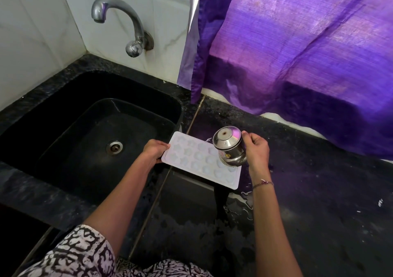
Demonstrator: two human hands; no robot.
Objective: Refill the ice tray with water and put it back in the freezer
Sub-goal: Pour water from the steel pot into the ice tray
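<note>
Ice tray (197, 159) beside sink (63, 106), left end pinched by left hand (154, 150), right hand (256, 149) curled around steel cup (228, 147) above it

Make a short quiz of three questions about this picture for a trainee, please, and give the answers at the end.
1. Multiple choice: what does the right hand hold tilted over the ice tray?
A. a steel pot
B. a plastic bottle
C. a sponge
2. True or false: no water runs from the tap.
3. Fill in the missing word: the left hand grips the end of the ice tray that is nearer the ____.

Key: 1 A; 2 true; 3 sink.
</note>
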